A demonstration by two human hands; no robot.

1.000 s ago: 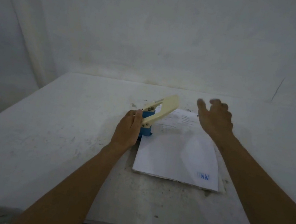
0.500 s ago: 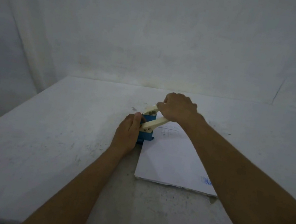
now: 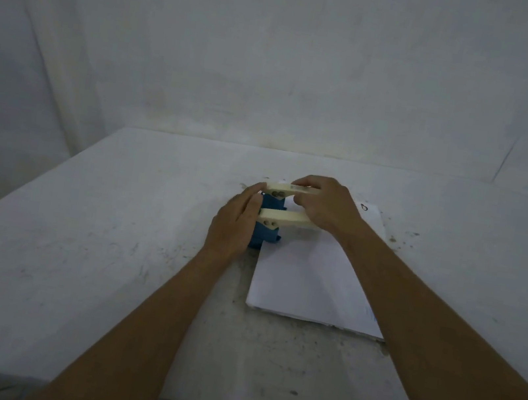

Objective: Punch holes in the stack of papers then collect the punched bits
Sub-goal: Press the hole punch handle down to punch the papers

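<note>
Nearest you, the stack of papers (image 3: 309, 276) lies flat on the white table (image 3: 80, 257), its near edge squared off and its far left corner running under the hole punch (image 3: 267, 226). Look at that near edge first: the sheets appear level with each other, and they need to be, or the holes will wander from page to page.

A little further out, your left hand (image 3: 234, 226) is pressed flat against the blue body of the punch, fingers loosely extended along its left side, bracing it and not gripping it. Press that palm down and slightly toward the paper so the base cannot skate on the gritty tabletop.

Beyond it, your right hand (image 3: 322, 207) is curled closed over the cream lever (image 3: 282, 216), which looks close to level (so the stroke seems well along, though the cutters themselves are hidden). Push straight down through the heel of the hand, not the fingertips, in one steady press until the lever stops; a half stroke on a thick stack is likely to leave bits hanging in the holes.

Any punched bits cannot be seen from here; presumably they sit inside the base. The dark specks on the table to the far right are too small to identify.
</note>
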